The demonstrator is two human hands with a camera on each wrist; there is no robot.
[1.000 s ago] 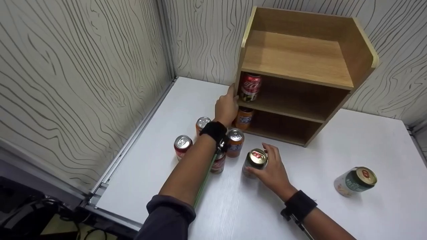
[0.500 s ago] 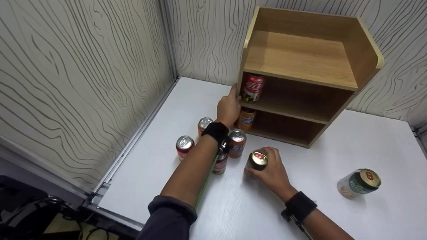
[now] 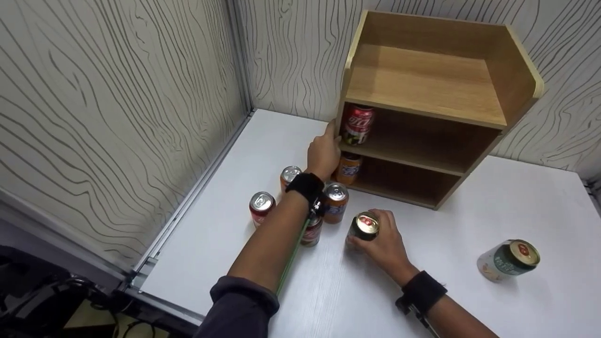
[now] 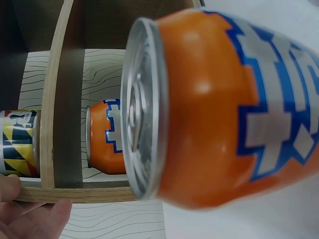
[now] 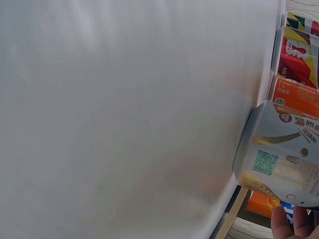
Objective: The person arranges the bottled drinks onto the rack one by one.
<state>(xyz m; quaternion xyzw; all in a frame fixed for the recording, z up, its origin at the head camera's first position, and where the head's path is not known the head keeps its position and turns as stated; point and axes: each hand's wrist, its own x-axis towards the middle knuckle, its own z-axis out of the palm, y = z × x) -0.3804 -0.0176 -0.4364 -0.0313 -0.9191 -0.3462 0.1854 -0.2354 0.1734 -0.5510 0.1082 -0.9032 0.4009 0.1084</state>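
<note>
My left hand (image 3: 324, 155) holds the left side panel of a small wooden shelf (image 3: 425, 75), pinching its front edge between thumb and fingers. On the middle shelf beside it stands a red cola can (image 3: 359, 124). Below that, an orange soda can (image 3: 349, 168) stands on the bottom shelf. My right hand (image 3: 385, 244) grips a pale can with a dark green top and gold lid (image 3: 365, 226), upright on the white table; its printed side (image 5: 281, 154) faces the right wrist camera. The right fingertips (image 5: 294, 221) are partly cut off there.
Under and around my left forearm stand two orange cans, one (image 3: 336, 203) near the shelf and one (image 3: 290, 176) behind, and two red cans, one (image 3: 262, 206) left and one (image 3: 312, 232) partly hidden. A second green-topped can (image 3: 508, 259) stands at the right. Patterned walls (image 3: 141, 94) border the table.
My right fingers have closed round the green-topped can, which stays in place. The left hand keeps its hold on the shelf. The head view has shifted slightly.
</note>
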